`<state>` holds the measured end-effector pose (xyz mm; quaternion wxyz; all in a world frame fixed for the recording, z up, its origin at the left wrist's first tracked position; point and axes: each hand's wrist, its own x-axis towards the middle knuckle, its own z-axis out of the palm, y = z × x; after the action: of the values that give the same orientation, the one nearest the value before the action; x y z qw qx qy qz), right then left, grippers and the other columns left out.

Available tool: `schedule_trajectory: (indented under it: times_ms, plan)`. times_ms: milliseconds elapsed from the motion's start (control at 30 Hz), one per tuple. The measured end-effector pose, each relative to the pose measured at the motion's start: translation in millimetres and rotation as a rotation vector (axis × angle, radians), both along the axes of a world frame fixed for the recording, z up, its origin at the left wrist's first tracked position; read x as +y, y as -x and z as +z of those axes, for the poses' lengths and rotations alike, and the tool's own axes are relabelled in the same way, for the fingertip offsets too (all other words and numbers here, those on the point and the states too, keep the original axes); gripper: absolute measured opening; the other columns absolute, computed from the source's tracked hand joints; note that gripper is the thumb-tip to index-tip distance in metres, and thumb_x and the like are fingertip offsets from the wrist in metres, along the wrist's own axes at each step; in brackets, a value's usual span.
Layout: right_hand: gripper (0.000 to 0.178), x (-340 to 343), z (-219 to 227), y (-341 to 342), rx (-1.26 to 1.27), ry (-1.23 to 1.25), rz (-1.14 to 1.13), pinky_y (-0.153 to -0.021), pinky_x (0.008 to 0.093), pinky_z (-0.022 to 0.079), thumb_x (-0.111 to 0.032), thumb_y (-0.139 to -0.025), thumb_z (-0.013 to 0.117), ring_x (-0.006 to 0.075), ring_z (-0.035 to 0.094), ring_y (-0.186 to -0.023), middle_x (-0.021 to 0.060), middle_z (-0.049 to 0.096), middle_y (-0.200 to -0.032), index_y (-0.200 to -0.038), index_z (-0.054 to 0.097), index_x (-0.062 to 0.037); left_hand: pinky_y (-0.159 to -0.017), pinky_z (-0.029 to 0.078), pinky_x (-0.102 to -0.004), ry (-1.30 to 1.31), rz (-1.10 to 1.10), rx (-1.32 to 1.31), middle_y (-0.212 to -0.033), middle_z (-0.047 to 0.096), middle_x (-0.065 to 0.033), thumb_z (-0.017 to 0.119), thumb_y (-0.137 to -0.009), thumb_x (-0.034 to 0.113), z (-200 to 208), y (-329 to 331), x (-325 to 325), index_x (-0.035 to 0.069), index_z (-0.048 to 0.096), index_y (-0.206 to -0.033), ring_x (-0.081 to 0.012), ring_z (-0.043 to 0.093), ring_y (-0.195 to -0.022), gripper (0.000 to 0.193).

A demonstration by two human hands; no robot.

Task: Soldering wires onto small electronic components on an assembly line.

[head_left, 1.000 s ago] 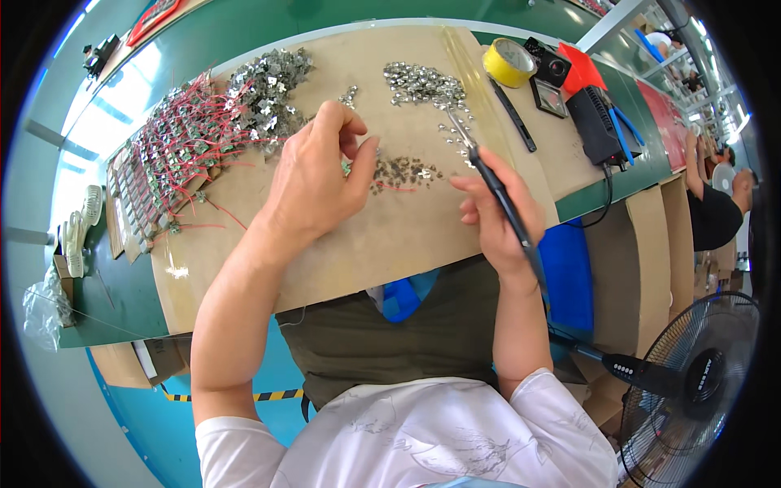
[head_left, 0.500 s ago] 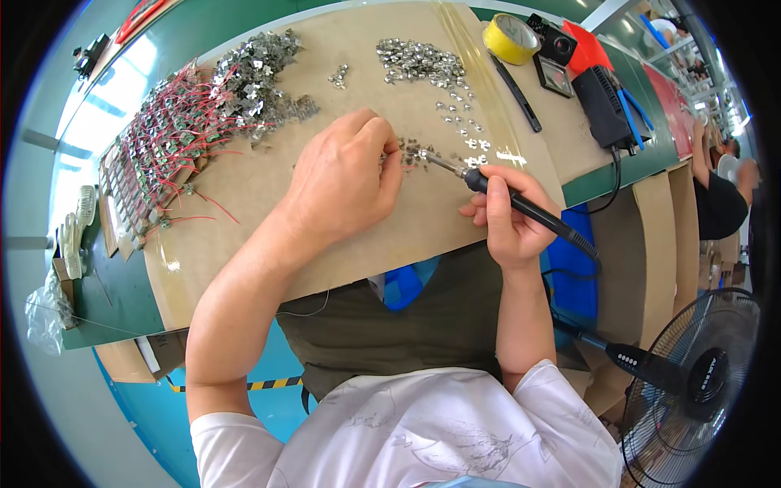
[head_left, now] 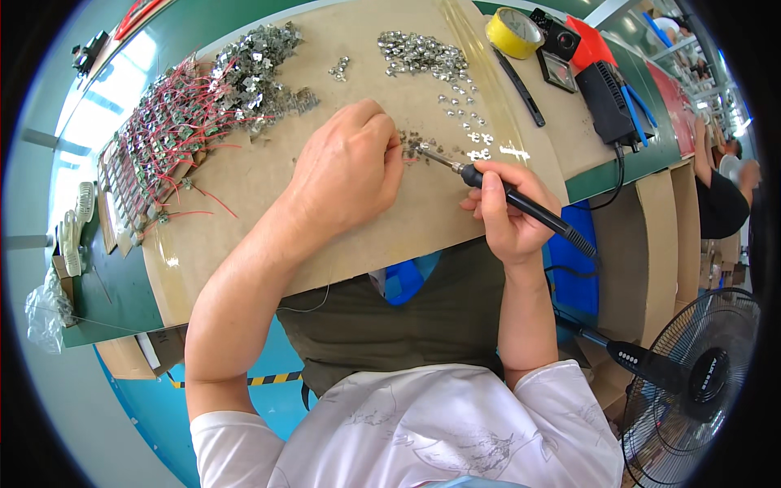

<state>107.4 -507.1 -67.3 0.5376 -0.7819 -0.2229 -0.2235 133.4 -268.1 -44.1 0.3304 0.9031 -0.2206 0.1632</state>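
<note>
My right hand [head_left: 514,213] grips a black soldering iron [head_left: 527,203] like a pen, its metal tip slanting up and left toward small dark bits [head_left: 431,146] on the brown board. Close to that tip, my left hand [head_left: 348,167] is closed with its back to me, fingers pinched together. Whatever sits between those fingertips is hidden behind the hand. Right of the tip lie a few small bright metal pieces [head_left: 480,146]. Further up is a pile of shiny metal parts [head_left: 419,53], with several loose ones trailing from it.
At left lie a heap of flat metal pieces [head_left: 259,69] and small boards with red wires [head_left: 167,130]. Top right holds yellow tape [head_left: 512,32], a black pen-like tool [head_left: 518,85] and a black box with blue-handled pliers [head_left: 610,102]. A fan [head_left: 700,382] stands lower right.
The soldering iron and both hands stay almost in place. The whole view has shifted very slightly, and the iron's tip sits a touch higher and further left.
</note>
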Motion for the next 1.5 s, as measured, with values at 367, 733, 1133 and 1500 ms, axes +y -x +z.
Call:
schedule_trajectory:
  times_ms: [367,733,1133,1500]
  plan:
    - [0.013,0.4,-1.7,-0.5,0.036,-0.044,-0.006,-0.054,0.0234,0.058,-0.002,-0.100,0.066,0.0096,0.068,-0.056,0.0084,0.073,-0.073,-0.107,0.074,0.0059,-0.083,0.055,-0.0474,-0.023,0.008,0.014,-0.096,0.066,-0.0183,0.068,-0.087,0.005,-0.1,-0.8,-0.2,-0.002,0.068,-0.086,-0.0392,0.066,-0.093,0.007]
    - [0.013,0.5,-0.5,-1.0,0.020,-0.035,0.001,-0.054,0.0227,0.057,-0.003,-0.100,0.066,0.0100,0.069,-0.056,0.0084,0.073,-0.073,-0.106,0.074,0.0054,-0.084,0.056,-0.0466,-0.050,0.005,0.007,-0.096,0.066,-0.0171,0.069,-0.087,0.006,-0.1,-0.7,-0.7,-0.002,0.069,-0.086,-0.0377,0.067,-0.094,0.007]
    - [0.013,0.6,-1.0,-1.3,0.013,-0.038,0.006,-0.054,0.0243,0.059,-0.002,-0.100,0.066,0.0095,0.067,-0.055,0.0082,0.072,-0.072,-0.106,0.074,0.0060,-0.084,0.056,-0.0458,-0.098,0.002,-0.022,-0.094,0.066,-0.0151,0.070,-0.088,0.008,-0.8,-1.9,-2.4,0.000,0.070,-0.086,-0.0364,0.067,-0.094,0.008]
    - [0.018,-1.7,-2.3,3.5,0.108,-0.166,0.002,-0.058,0.0302,0.064,-0.003,-0.103,0.061,0.0100,0.064,-0.054,0.0117,0.072,-0.075,-0.111,0.072,0.0089,-0.080,0.056,-0.0457,0.076,0.077,-0.008,-0.094,0.067,-0.0170,0.071,-0.089,0.005,-0.7,-0.7,-4.4,0.000,0.067,-0.090,-0.0378,0.067,-0.090,0.006]
